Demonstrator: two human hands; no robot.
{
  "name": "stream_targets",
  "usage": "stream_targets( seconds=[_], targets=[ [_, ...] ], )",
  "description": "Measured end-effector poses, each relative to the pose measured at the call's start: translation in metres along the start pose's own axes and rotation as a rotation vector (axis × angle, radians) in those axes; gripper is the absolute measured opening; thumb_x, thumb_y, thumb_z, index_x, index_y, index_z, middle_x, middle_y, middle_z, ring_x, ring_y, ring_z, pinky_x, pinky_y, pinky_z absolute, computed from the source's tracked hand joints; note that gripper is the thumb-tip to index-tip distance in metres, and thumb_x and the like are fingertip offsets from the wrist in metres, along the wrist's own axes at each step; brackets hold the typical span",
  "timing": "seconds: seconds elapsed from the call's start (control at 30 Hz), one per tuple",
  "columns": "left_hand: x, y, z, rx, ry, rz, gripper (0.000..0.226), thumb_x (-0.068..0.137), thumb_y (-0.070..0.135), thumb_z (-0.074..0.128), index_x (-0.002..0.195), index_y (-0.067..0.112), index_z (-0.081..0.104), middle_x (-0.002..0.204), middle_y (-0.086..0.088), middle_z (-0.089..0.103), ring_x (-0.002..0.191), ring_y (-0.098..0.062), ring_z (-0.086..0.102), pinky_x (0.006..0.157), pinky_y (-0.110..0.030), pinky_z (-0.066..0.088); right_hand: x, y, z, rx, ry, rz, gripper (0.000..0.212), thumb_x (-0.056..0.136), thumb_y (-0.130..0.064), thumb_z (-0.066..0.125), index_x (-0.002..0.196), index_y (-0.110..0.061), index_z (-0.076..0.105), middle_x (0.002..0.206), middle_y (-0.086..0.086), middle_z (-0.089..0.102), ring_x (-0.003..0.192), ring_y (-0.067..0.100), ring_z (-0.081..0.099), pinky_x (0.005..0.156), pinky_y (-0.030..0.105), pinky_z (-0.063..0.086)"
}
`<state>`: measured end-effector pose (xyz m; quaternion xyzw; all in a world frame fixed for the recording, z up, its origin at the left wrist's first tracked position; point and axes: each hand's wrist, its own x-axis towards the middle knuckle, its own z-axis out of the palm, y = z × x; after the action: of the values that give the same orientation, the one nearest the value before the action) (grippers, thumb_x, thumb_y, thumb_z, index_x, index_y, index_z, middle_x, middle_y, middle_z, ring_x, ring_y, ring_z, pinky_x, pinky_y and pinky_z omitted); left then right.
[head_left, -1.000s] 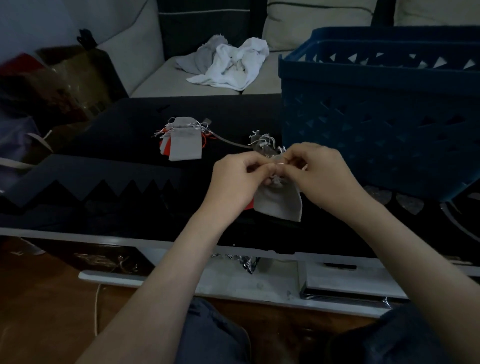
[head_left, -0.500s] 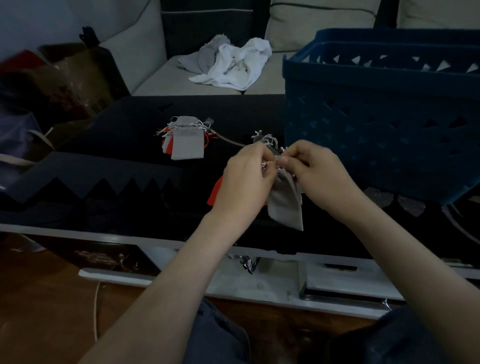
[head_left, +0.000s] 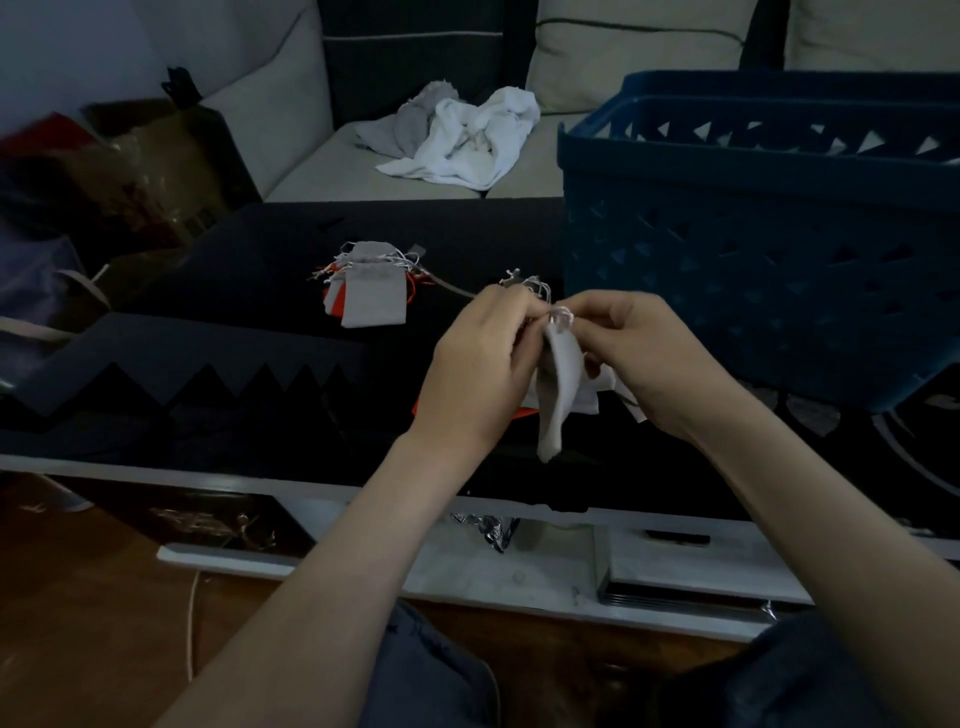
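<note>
Pinch on both sides: left hand (head_left: 483, 374) and right hand (head_left: 639, 358) each grasping mouth of grey pouch (head_left: 563, 384), which hangs between them above bench (head_left: 234, 364). Likely drawstring work: pull cords evenly apart, grip near hem, clear of loose pouches (head_left: 589, 402) underneath.

Legible text: none; light too dim.
Blue basket (head_left: 779, 270): triangle cut-outs only, no lettering made out.
Grey pouch (head_left: 561, 384), just left of basket: plain cloth, no print seen.
Counter (head_left: 249, 270): pale curved marks below basket's right corner, cut off at frame edge, unreadable.
Brown bag (head_left: 156, 171), far left of basket: glossy patches, blurred, nothing reads.
</note>
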<state>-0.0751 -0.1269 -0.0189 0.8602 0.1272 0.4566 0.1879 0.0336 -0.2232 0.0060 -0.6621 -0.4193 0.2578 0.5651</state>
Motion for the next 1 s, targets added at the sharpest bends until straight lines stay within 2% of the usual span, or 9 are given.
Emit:
stream_targets(
  seconds=[0.13,0.3,0.47,0.63,0.7,0.8,0.87,1.0],
  targets=[
    [-0.0005,-0.0002,-0.0019,0.042,-0.013,0.055,0.015,0.094,0.013,0.056,0.085,0.003,0.062,0.083,-0.006,0.058,0.074,-0.013,0.052,0.064,-0.019,0.041,-0.002,-0.0007,0.0001,-0.014,0.014,-0.033,0.019,0.093,-0.006,0.055,0.082,-0.014,0.068,0.064,-0.008,0.062,0.053,-0.006,0.052,0.053,0.011,0.042],
    [-0.0003,0.0031,-0.0015,0.063,-0.025,0.042,0.014,0.094,0.012,0.057,0.087,0.001,0.061,0.083,-0.008,0.057,0.072,-0.015,0.051,0.063,-0.017,0.038,-0.0033,0.0016,0.0018,-0.061,0.096,-0.114,0.011,0.09,-0.007,0.059,0.087,-0.013,0.068,0.077,-0.001,0.065,0.062,-0.006,0.054,0.058,0.008,0.04],
    [-0.001,0.0017,-0.001,0.037,-0.029,0.033,0.01,0.094,0.012,0.058,0.092,0.004,0.063,0.085,-0.006,0.062,0.076,-0.014,0.056,0.066,-0.02,0.043,-0.0026,0.0044,0.0015,-0.134,0.092,-0.146,0.01,0.092,-0.013,0.057,0.09,-0.014,0.066,0.076,-0.004,0.062,0.064,-0.005,0.053,0.06,0.01,0.042],
    [-0.0002,-0.0037,0.0019,0.269,-0.032,0.059,0.012,0.083,0.017,0.071,0.086,0.007,0.065,0.074,-0.003,0.063,0.066,-0.017,0.056,0.059,-0.018,0.033,-0.0011,0.006,0.0006,-0.195,0.082,-0.132,0.012,0.094,-0.015,0.053,0.093,-0.009,0.064,0.072,-0.004,0.059,0.06,-0.004,0.049,0.059,0.012,0.042],
    [-0.0003,-0.0037,0.0024,0.287,-0.027,0.082,0.014,0.08,0.016,0.073,0.083,0.006,0.064,0.073,-0.005,0.062,0.064,-0.019,0.056,0.055,-0.023,0.038,-0.0008,0.0061,-0.0004,-0.179,0.068,-0.116,0.012,0.095,-0.016,0.053,0.093,-0.011,0.064,0.073,-0.002,0.059,0.059,-0.001,0.048,0.059,0.017,0.043],
    [0.0001,0.0,0.0043,0.184,0.042,0.044,0.015,0.086,0.016,0.065,0.09,0.002,0.062,0.087,-0.011,0.062,0.077,-0.023,0.057,0.064,-0.034,0.047,-0.0019,0.0048,-0.0014,-0.134,0.037,-0.109,0.013,0.095,-0.014,0.052,0.093,-0.008,0.063,0.075,0.003,0.057,0.057,-0.002,0.047,0.058,0.016,0.044],
    [0.0018,0.0024,0.0045,0.123,0.105,-0.04,0.02,0.088,0.018,0.06,0.095,0.0,0.057,0.097,-0.015,0.058,0.085,-0.025,0.055,0.07,-0.035,0.047,-0.0026,0.0041,-0.0011,-0.124,0.028,-0.121,0.013,0.096,-0.012,0.05,0.094,-0.007,0.062,0.075,0.004,0.057,0.057,-0.003,0.048,0.056,0.014,0.044],
    [0.0025,0.0016,0.0042,0.175,0.097,-0.113,0.022,0.088,0.026,0.059,0.09,0.004,0.056,0.108,-0.015,0.049,0.094,-0.027,0.052,0.073,-0.039,0.05,-0.0022,0.0055,0.0,-0.124,0.035,-0.159,0.012,0.095,-0.011,0.051,0.094,-0.008,0.062,0.083,0.014,0.06,0.066,0.005,0.05,0.058,0.019,0.046]
  ],
)
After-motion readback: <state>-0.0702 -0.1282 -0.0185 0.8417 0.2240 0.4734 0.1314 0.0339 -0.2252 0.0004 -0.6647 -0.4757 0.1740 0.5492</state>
